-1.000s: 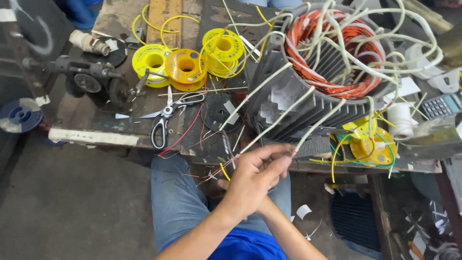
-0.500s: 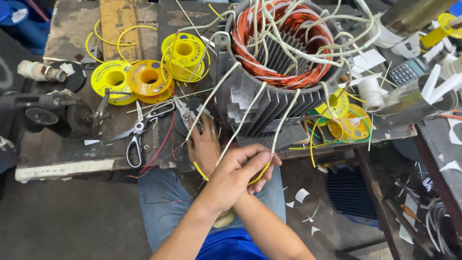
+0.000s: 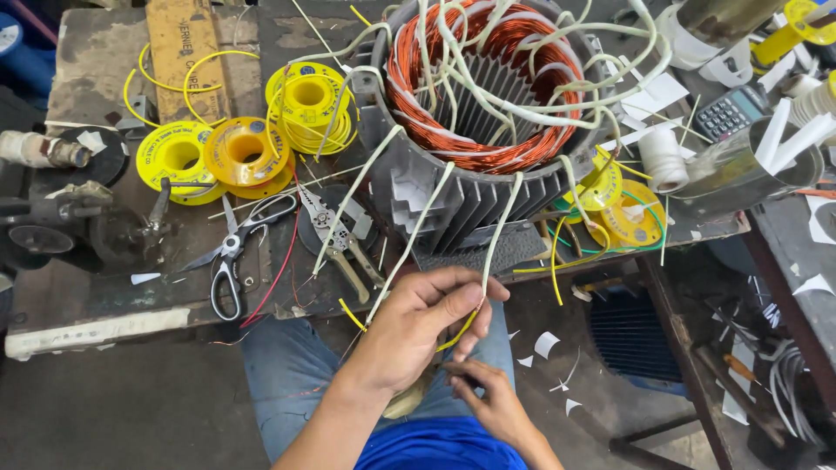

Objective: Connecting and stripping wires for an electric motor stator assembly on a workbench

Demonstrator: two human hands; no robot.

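A big motor stator [image 3: 488, 130] with copper windings and many white-sleeved leads stands on the workbench [image 3: 104, 305]. My left hand [image 3: 418, 326] is closed around a white-sleeved lead [image 3: 492, 244] with a yellow end, just below the bench's front edge, over my lap. Another white lead [image 3: 409, 244] runs past its fingers. My right hand [image 3: 489, 402] sits just under it, fingertips pinched on something small and dark that I cannot make out.
Scissors [image 3: 231, 261] and pliers [image 3: 335, 239] lie on the bench left of the stator. Yellow wire spools [image 3: 248, 152] sit behind them, and more spools [image 3: 627, 213] on the right. A calculator [image 3: 731, 113] and metal cup [image 3: 749, 170] are at far right. Paper scraps litter the floor.
Both hands have come down off the bench edge toward my lap. The left hand keeps hold of the sleeved lead, and the right hand has dropped beneath it.
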